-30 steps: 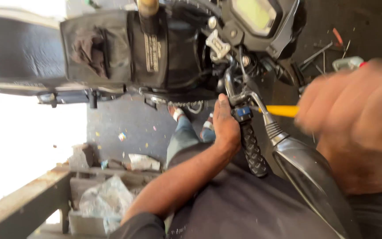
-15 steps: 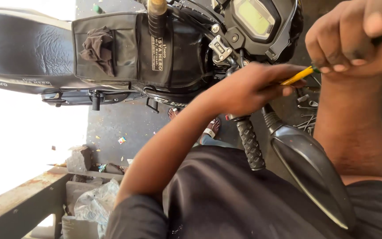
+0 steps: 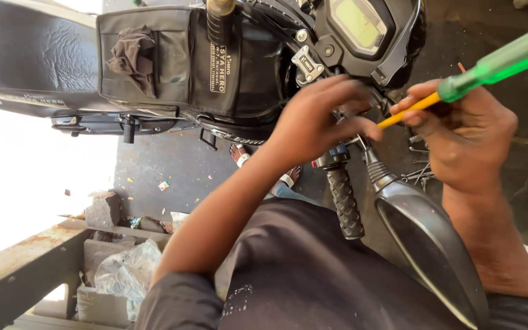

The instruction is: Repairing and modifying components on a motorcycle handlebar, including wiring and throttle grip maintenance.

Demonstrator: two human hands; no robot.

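Observation:
A black motorcycle fills the top of the view, with its instrument display (image 3: 359, 24) and a ribbed handlebar grip (image 3: 344, 201). My left hand (image 3: 316, 119) lies over the handlebar just above the grip, by the switch housing, with its fingers curled on it. My right hand (image 3: 465, 137) holds a screwdriver with a green handle (image 3: 502, 61). Its yellow shaft (image 3: 407, 112) points at the spot under my left fingertips. A dark rear-view mirror (image 3: 429, 244) hangs on its stalk just below my right hand.
A black tank bag (image 3: 166, 79) with a dark rag (image 3: 132, 58) in its pocket sits beside the seat (image 3: 25, 55). Loose metal tools (image 3: 420, 174) lie on the dark floor. A stone (image 3: 102, 211), a crumpled plastic bag (image 3: 126, 272) and a rusty ledge (image 3: 19, 263) are at the lower left.
My left hand has slid from the grip up onto the handlebar by the switch housing. My right hand has brought the screwdriver tip in to that spot.

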